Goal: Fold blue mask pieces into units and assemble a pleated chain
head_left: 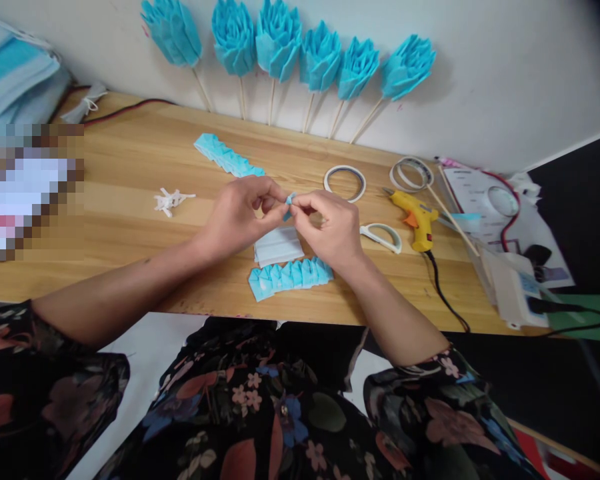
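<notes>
Fingertips of the left hand [237,213] and right hand [327,223] are pinched together on a small blue folded piece [290,199], held just above the table [130,167]. It is judged light, soft and easily creased, best gripped at its folded edge. A white pleated sheet [279,245] and a blue pleated strip [290,277] are seen beneath; scissors [383,235] and a glue gun [416,217] are set to the right, clear of the hands.

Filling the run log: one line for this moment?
left hand: pinches small folded blue fabric piece | right hand: pinches it too
</notes>
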Action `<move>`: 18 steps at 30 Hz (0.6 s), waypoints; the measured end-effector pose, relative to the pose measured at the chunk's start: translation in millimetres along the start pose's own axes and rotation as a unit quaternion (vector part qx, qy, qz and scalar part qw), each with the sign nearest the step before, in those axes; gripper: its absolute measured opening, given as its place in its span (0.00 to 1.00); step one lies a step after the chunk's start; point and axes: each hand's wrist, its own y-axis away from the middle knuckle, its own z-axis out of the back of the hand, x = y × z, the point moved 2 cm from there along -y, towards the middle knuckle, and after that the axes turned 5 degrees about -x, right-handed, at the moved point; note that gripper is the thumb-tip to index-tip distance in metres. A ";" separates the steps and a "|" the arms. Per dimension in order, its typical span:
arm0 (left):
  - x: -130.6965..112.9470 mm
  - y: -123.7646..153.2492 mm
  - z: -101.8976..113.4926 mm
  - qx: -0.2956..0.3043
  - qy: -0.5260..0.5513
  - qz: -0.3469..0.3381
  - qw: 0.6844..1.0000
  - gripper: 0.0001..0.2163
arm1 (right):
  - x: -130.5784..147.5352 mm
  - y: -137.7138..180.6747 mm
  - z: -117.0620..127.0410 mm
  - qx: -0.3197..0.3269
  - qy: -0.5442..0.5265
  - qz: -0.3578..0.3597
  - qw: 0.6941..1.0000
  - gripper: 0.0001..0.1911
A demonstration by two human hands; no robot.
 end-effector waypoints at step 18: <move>2.4 -2.4 1.2 -0.016 0.022 0.024 0.999 0.05 | -2.1 -0.4 0.3 -0.013 -0.017 0.001 1.000 0.07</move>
